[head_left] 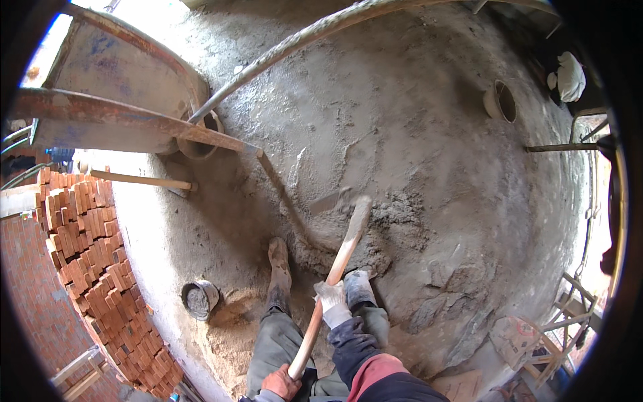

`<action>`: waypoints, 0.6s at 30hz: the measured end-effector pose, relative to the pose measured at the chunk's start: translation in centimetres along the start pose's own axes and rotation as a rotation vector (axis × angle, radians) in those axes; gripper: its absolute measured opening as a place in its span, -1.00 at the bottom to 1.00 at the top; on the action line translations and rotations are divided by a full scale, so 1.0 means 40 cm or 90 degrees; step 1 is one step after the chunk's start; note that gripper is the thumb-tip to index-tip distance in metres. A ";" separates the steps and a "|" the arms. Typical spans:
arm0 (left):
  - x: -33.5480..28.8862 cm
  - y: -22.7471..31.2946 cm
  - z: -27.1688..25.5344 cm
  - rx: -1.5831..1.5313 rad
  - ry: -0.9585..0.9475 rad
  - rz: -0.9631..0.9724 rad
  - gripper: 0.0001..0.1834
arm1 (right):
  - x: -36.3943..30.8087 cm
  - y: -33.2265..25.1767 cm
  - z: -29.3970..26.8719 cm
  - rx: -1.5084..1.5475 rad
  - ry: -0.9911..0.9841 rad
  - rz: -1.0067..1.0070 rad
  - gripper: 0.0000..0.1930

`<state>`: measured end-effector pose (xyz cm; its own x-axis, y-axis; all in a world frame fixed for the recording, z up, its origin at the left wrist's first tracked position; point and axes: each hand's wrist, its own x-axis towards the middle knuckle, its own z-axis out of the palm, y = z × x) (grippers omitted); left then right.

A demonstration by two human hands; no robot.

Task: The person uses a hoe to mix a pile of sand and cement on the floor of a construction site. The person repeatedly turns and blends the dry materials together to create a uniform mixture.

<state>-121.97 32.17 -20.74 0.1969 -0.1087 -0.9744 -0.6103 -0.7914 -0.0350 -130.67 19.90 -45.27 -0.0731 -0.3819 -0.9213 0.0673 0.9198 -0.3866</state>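
Note:
Both my hands are closed around the long wooden handle of a hoe. My left hand grips its lower end, close to my legs. Farther up the shaft, my right hand wraps around it in a pale, dirty work glove. The hoe's metal blade, coated in grey, is at the far end, beside a heap of wet mortar. Lumpy mortar lies just ahead of my boots, the left boot standing left of the handle and the right boot right of it.
A rusty-rimmed metal tub and long bent pole stand at the upper left. Nearby lies another wooden handle. Stacked bricks line the left. One bucket stands near left, another far right. A sack lies lower right.

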 end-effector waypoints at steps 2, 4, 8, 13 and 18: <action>0.032 -0.021 0.004 0.014 0.031 -0.001 -0.56 | 0.015 -0.031 0.023 0.039 -0.048 -0.003 -0.76; 0.094 -0.025 0.006 -0.019 0.105 0.045 -0.59 | 0.059 -0.075 0.067 0.078 -0.105 -0.040 -0.78; 0.273 0.038 -0.021 -0.067 0.186 0.044 -0.57 | 0.234 -0.208 0.208 0.000 -0.174 -0.082 -0.79; 0.372 0.136 0.084 -0.144 0.211 0.036 -0.55 | 0.335 -0.224 0.245 -0.127 -0.186 -0.095 -0.75; 0.153 0.010 0.218 -0.715 0.036 0.178 -0.78 | 0.154 0.006 0.068 0.044 -0.310 0.022 -0.74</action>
<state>-127.69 36.44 -28.66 0.2145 -0.3685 -0.9046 0.3822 -0.8206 0.4249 -128.42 17.52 -51.14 0.4035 -0.3644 -0.8393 0.1290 0.9308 -0.3421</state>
